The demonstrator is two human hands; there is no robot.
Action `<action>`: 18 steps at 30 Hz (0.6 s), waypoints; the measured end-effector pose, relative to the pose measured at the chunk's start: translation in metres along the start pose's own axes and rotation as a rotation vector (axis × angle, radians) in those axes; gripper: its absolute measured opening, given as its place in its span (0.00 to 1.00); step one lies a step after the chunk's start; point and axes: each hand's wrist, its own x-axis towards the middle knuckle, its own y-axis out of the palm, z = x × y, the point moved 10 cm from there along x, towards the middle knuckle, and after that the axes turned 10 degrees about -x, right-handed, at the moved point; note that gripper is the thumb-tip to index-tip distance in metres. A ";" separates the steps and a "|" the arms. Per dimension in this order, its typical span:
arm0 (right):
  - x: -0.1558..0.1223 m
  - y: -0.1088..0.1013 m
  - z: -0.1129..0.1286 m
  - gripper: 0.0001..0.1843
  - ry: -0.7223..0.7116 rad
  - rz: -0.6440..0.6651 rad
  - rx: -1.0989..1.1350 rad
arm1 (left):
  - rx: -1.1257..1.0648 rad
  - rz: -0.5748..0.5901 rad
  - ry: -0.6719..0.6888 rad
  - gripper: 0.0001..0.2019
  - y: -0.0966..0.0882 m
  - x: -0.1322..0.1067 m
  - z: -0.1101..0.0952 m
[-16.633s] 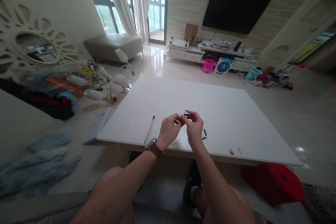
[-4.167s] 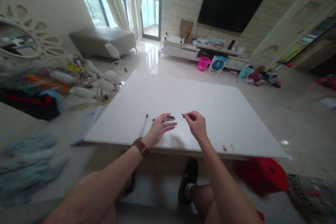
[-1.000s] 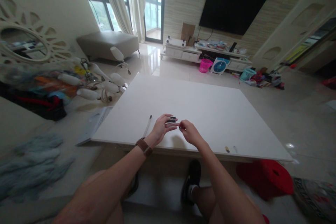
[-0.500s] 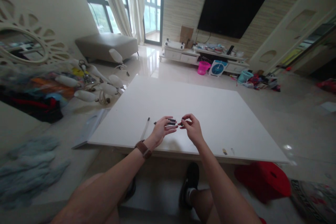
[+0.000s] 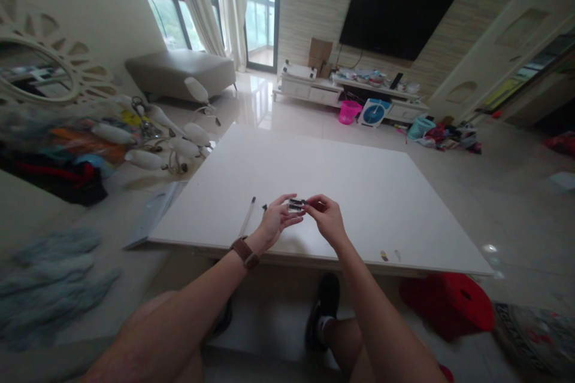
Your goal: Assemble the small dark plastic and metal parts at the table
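My left hand, with a brown watch strap at the wrist, holds a small black-and-white piece between thumb and fingers above the white table. Its exact kind is too small to make out. My right hand pinches a small black part at the right end of that piece. The two touch or nearly touch; I cannot tell whether they are joined. Left of my left hand lie a slim pale stick with a dark tip and a tiny black part.
Near the table's front right edge lie a small yellow-and-dark item and a small clear one. A red stool stands below that corner. To the left, a lamp with several white shades sits close to the table.
My right hand has brought the small black part left, up to the piece in my left hand. The left hand has turned slightly, so more of that piece's face shows.
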 end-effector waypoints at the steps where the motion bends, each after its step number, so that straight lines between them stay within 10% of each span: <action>1: 0.000 -0.001 0.002 0.10 -0.010 -0.003 -0.025 | -0.007 0.000 0.002 0.26 0.000 0.000 -0.001; 18: -0.021 0.006 0.052 0.05 -0.340 -0.031 -0.374 | -0.083 0.057 -0.030 0.15 0.003 0.001 0.004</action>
